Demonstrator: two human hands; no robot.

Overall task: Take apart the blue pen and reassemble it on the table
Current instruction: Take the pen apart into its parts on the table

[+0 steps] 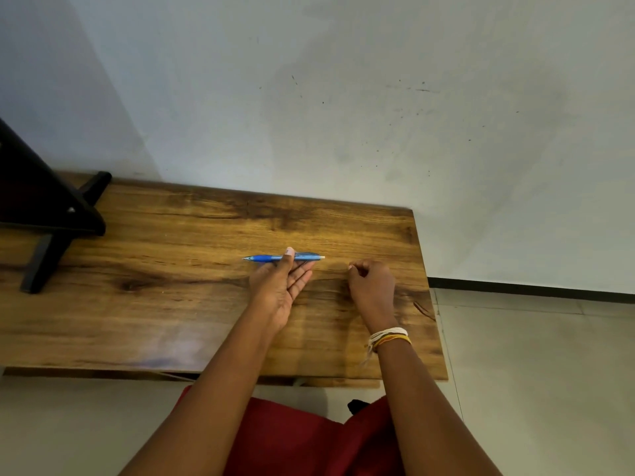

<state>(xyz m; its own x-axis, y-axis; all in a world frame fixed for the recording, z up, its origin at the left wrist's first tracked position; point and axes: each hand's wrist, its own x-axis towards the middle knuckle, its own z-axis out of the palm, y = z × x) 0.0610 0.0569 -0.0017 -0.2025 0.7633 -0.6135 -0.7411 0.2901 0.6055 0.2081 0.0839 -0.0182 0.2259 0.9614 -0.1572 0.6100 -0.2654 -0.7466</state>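
The blue pen point(264, 258) lies level across the fingers of my left hand point(280, 290), tip pointing left and white end pointing right. The hand is palm up just above the wooden table point(171, 269), with its thumb pressed over the middle of the barrel. The pen looks whole, in one piece. My right hand point(372, 286) rests on the table a short way right of the pen's white end, fingers curled in loosely with nothing seen in them. A band of threads sits on that wrist.
A black stand point(48, 214) with splayed legs occupies the table's far left. A grey wall rises right behind the table. The table's right edge point(433, 304) drops to a tiled floor. My lap in red cloth point(292, 438) is below the near edge.
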